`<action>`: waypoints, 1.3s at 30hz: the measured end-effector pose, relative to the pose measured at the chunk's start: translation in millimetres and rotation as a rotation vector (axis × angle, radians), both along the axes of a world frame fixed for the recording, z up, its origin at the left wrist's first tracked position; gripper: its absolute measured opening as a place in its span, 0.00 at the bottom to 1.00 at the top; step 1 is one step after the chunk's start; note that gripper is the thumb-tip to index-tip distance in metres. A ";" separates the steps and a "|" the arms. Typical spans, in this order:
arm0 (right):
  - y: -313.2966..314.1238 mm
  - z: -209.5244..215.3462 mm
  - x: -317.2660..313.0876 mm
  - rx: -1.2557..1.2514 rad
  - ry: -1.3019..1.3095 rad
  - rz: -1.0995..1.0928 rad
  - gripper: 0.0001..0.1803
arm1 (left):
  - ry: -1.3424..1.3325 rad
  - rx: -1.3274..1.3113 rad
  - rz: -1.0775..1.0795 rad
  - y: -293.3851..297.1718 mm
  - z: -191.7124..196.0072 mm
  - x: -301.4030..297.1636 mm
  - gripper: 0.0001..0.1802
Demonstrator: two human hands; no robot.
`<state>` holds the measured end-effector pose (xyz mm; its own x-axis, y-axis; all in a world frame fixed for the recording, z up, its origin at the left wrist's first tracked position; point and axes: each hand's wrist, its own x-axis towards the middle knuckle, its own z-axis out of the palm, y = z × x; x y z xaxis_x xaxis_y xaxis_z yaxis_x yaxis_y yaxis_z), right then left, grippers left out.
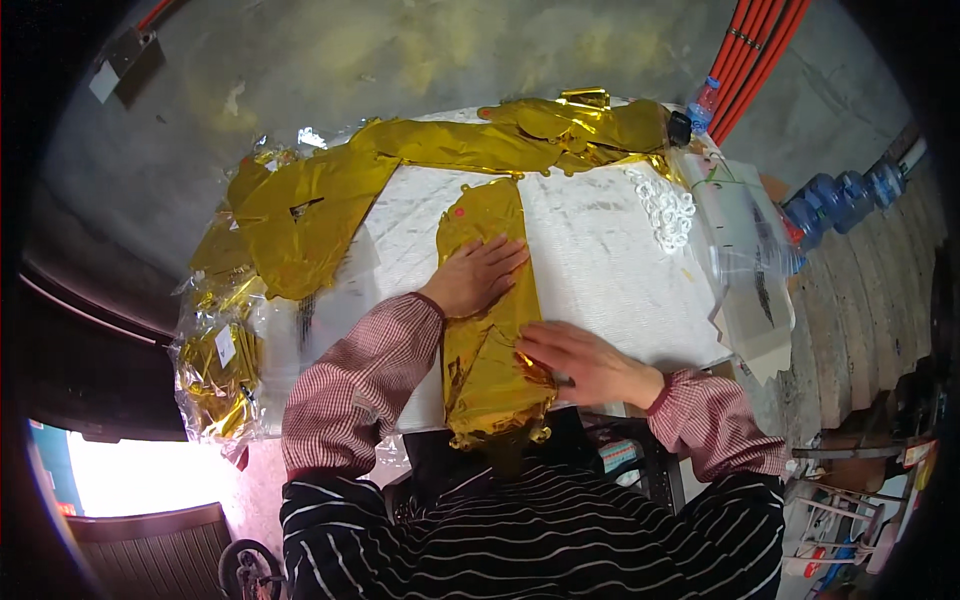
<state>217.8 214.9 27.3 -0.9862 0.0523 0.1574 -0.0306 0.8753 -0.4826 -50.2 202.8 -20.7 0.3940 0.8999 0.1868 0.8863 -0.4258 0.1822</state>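
Note:
A long flat gold foil balloon [487, 225] lies lengthwise on the white table [590, 250], its near end hanging over the front edge. My left hand [476, 275] rests flat on its middle, fingers spread, pressing it down. My right hand [575, 360] lies flat on the lower right edge of the same balloon, fingers pointing left. Neither hand grips anything. Both forearms wear red checked sleeves.
More gold foil balloons [300, 215] are piled at the table's left and along its far edge [560, 125]. Bagged gold foil packs [215, 370] hang at the left corner. White plastic rings [665, 210], clear plastic bags [745, 240] and water bottles [840, 200] sit at the right.

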 end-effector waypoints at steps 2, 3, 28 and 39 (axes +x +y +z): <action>10.6 -8.1 -5.9 0.094 0.075 -0.040 0.39 | -0.002 0.012 -0.007 -0.4 1.0 0.2 0.28; 12.9 -10.3 -10.6 0.106 0.110 -0.048 0.36 | -0.022 0.006 -0.002 -0.8 1.6 1.2 0.28; 35.6 -27.7 -56.8 0.055 0.170 0.149 0.25 | -0.129 -0.240 0.062 8.7 13.2 -0.4 0.27; 42.4 -34.2 -53.7 -0.150 0.146 0.149 0.25 | -0.628 -0.327 0.247 -78.5 58.2 -42.7 0.23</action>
